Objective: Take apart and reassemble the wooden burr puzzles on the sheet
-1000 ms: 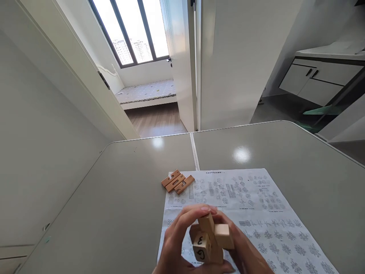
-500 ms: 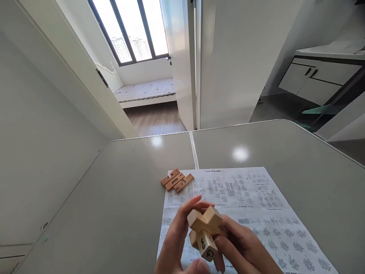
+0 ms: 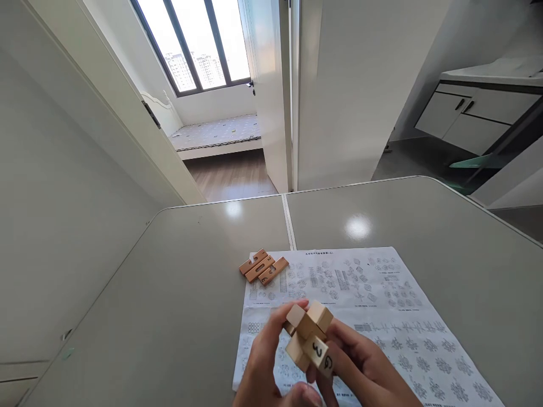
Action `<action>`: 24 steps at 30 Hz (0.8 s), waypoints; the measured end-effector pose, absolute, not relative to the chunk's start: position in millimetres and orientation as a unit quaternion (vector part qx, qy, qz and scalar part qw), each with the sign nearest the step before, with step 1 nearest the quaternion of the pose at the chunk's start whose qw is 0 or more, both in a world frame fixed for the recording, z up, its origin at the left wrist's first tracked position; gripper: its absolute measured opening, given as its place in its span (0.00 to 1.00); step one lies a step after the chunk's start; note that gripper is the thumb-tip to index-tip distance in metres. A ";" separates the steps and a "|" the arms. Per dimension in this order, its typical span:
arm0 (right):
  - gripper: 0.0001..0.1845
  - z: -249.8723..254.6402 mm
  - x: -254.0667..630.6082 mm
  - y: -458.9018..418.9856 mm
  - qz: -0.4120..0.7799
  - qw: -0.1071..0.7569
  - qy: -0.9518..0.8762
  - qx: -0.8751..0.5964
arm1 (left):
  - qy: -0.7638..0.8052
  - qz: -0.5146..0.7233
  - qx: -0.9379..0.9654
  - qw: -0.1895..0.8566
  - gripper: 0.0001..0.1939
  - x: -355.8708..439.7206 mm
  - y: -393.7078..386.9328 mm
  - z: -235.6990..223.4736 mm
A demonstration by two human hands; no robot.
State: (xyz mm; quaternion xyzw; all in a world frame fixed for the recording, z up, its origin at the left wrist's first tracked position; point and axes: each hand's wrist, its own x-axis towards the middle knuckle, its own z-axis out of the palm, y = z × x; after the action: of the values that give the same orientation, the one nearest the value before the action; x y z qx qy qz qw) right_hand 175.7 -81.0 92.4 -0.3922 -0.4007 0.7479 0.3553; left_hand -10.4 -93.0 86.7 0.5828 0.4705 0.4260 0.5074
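The right hand (image 3: pixel 358 362) pinched the blocks (image 3: pixel 307 327) while the left hand (image 3: pixel 268 359) cupped them loosely, thumb apart, so uneven pressure could have slid one loose.

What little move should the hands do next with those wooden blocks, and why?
I'd probably bring the left hand's thumb gently up against the joined wooden blocks to steady them. The right hand grips them beside the block marked 3, while the left hand looks only loosely curved around the other side, so a second firm hold might help.
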 end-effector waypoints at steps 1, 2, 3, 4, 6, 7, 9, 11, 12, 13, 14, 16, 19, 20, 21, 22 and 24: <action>0.32 92.8 176.9 -80.7 0.761 0.351 -0.383 -0.388 | 0.471 0.419 0.592 0.502 0.44 -12.4 -92.4 86.7; 0.32 93.0 177.8 -80.5 0.774 0.346 -0.367 -0.383 | 0.472 0.414 0.598 0.499 0.44 -14.2 -91.6 87.0; 0.32 93.2 178.5 -80.2 0.787 0.338 -0.354 -0.376 | 0.470 0.412 0.599 0.500 0.44 -15.5 -90.5 87.4; 0.33 93.5 178.9 -80.0 0.798 0.330 -0.344 -0.370 | 0.466 0.412 0.598 0.505 0.43 -16.4 -89.4 88.0; 0.35 94.5 179.6 -79.2 0.809 0.312 -0.344 -0.360 | 0.447 0.417 0.589 0.528 0.43 -16.5 -86.9 89.3; 0.35 95.2 180.1 -78.6 0.804 0.308 -0.362 -0.358 | 0.436 0.421 0.583 0.542 0.43 -16.2 -85.8 89.9; 0.34 96.6 182.4 -76.9 0.756 0.316 -0.433 -0.375 | 0.424 0.426 0.571 0.559 0.43 -15.4 -84.5 90.6; 0.29 97.8 186.8 -74.8 0.648 0.347 -0.526 -0.427 | 0.441 0.429 0.563 0.552 0.41 -15.2 -85.0 90.8; 0.26 98.5 189.5 -73.7 0.581 0.367 -0.568 -0.453 | 0.459 0.426 0.562 0.540 0.40 -15.3 -86.0 90.7; 0.23 99.5 192.3 -72.8 0.519 0.383 -0.601 -0.472 | 0.481 0.421 0.562 0.526 0.39 -15.4 -87.4 90.5; 0.21 100.9 194.9 -72.0 0.473 0.398 -0.629 -0.471 | 0.505 0.412 0.563 0.508 0.38 -15.5 -89.1 90.1; 0.18 105.3 198.5 -71.3 0.437 0.395 -0.682 -0.434 | 0.550 0.390 0.573 0.465 0.38 -15.1 -92.5 88.4; 0.16 113.0 199.3 -72.3 0.411 0.402 -0.694 -0.433 | 0.574 0.374 0.600 0.413 0.39 -14.4 -95.4 83.5; 0.16 114.6 199.0 -73.0 0.411 0.402 -0.692 -0.436 | 0.567 0.375 0.612 0.404 0.39 -14.5 -95.6 81.3; 0.15 115.5 198.7 -73.7 0.413 0.400 -0.692 -0.438 | 0.557 0.376 0.623 0.399 0.39 -14.8 -95.3 79.1; 0.15 115.4 198.7 -74.5 0.414 0.396 -0.692 -0.440 | 0.549 0.377 0.632 0.396 0.39 -15.2 -94.8 77.1; 0.14 113.4 199.2 -76.1 0.410 0.388 -0.694 -0.447 | 0.539 0.375 0.643 0.395 0.40 -15.9 -93.1 74.6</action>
State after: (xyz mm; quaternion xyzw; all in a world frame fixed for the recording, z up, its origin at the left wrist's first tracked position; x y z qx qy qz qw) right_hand 199.2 -76.1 113.4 -0.4466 -0.6945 0.4098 0.3877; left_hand -15.9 -93.1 74.6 0.6428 0.5386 0.3754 0.3948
